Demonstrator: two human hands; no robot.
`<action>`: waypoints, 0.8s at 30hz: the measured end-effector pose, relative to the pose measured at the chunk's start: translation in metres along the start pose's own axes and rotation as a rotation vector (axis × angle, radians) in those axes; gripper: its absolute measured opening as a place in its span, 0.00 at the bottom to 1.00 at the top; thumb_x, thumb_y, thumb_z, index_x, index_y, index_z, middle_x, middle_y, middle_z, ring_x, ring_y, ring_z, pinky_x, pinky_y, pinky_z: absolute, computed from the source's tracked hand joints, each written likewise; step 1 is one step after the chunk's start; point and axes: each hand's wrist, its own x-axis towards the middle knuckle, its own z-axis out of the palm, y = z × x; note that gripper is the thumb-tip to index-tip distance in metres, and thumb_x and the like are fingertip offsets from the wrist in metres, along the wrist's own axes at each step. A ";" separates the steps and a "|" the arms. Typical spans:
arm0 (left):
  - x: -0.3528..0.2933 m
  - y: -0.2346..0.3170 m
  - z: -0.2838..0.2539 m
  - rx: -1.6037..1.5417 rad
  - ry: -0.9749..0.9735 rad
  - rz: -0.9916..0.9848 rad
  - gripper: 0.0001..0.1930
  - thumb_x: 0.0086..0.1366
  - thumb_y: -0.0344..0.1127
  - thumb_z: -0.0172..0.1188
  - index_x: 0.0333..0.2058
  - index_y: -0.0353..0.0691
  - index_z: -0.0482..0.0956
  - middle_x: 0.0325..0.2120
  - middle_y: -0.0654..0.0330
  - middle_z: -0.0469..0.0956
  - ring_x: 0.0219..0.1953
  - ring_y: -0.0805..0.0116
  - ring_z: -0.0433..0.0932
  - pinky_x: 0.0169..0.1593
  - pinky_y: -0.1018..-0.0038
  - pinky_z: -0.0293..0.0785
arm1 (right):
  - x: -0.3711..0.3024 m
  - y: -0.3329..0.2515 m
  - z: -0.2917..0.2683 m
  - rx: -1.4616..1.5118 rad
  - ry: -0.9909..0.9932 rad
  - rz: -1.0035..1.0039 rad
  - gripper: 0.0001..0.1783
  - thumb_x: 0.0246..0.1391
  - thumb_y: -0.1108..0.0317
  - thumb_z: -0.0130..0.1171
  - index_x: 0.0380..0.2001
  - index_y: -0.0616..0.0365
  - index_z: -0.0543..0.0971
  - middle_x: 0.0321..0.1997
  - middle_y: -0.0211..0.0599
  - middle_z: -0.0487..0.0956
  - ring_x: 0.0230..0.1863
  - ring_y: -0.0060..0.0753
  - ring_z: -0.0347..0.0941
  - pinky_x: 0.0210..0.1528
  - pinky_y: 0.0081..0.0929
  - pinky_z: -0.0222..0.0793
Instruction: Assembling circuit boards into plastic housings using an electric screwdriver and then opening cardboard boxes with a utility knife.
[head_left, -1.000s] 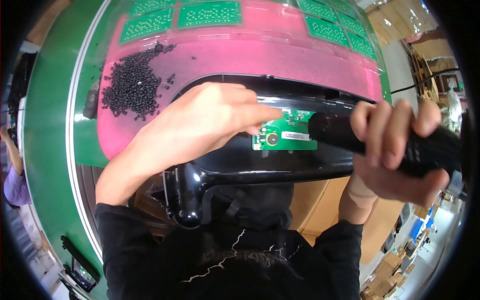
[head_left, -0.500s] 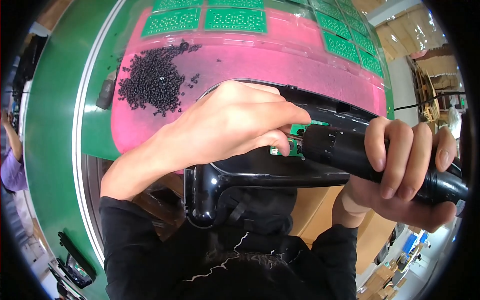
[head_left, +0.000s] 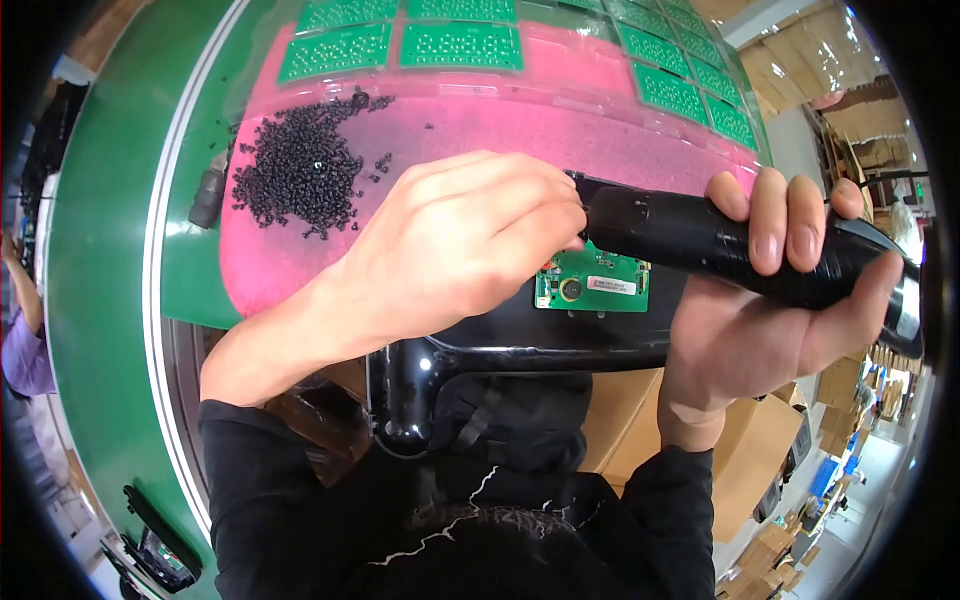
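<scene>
My right hand (head_left: pixel 770 290) is wrapped round a black electric screwdriver (head_left: pixel 680 228), which lies nearly level and points left. At its tip, my left hand (head_left: pixel 460 225) has its fingers pinched together; whatever they hold is hidden. Below the tip, a green circuit board (head_left: pixel 610 283) with a white label sits in a black plastic housing (head_left: pixel 520 345). The housing rests on the pink mat's near side, partly covered by both hands. A heap of small black screws (head_left: pixel 300 170) is on the mat, left of my left hand.
Clear trays at the back hold several green circuit boards (head_left: pixel 460 46) on the pink mat (head_left: pixel 480 120). A small dark cylinder (head_left: pixel 207 198) lies on the green table (head_left: pixel 110 280) beside the mat. Another black housing (head_left: pixel 160 540) is at the lower left, and a cardboard box (head_left: pixel 625 420) is below.
The screwdriver and both hands have moved away from the circuit board toward the housing's far edge, uncovering more of the board. My left fingers have curled closer together at the screwdriver's tip.
</scene>
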 end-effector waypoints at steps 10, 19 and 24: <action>0.001 0.000 -0.008 -0.111 -0.040 -0.306 0.05 0.52 0.21 0.61 0.30 0.31 0.77 0.24 0.54 0.78 0.27 0.59 0.79 0.30 0.73 0.74 | 0.003 0.006 -0.020 -0.150 -0.289 0.169 0.23 0.54 0.44 0.48 0.38 0.53 0.66 0.18 0.24 0.64 0.16 0.19 0.55 0.28 0.23 0.53; -0.008 -0.002 -0.003 -0.126 -0.074 -0.327 0.05 0.55 0.22 0.58 0.32 0.31 0.75 0.24 0.51 0.76 0.27 0.53 0.77 0.29 0.68 0.73 | -0.006 0.018 -0.014 -0.261 -0.235 0.143 0.24 0.52 0.43 0.50 0.36 0.53 0.65 0.17 0.25 0.63 0.16 0.20 0.56 0.26 0.23 0.54; -0.015 -0.003 -0.004 -0.145 -0.089 -0.287 0.05 0.54 0.22 0.59 0.31 0.31 0.75 0.23 0.50 0.75 0.27 0.51 0.77 0.29 0.66 0.72 | -0.011 0.022 -0.002 -0.374 -0.320 0.142 0.22 0.51 0.45 0.52 0.34 0.54 0.65 0.16 0.24 0.63 0.15 0.19 0.56 0.25 0.23 0.54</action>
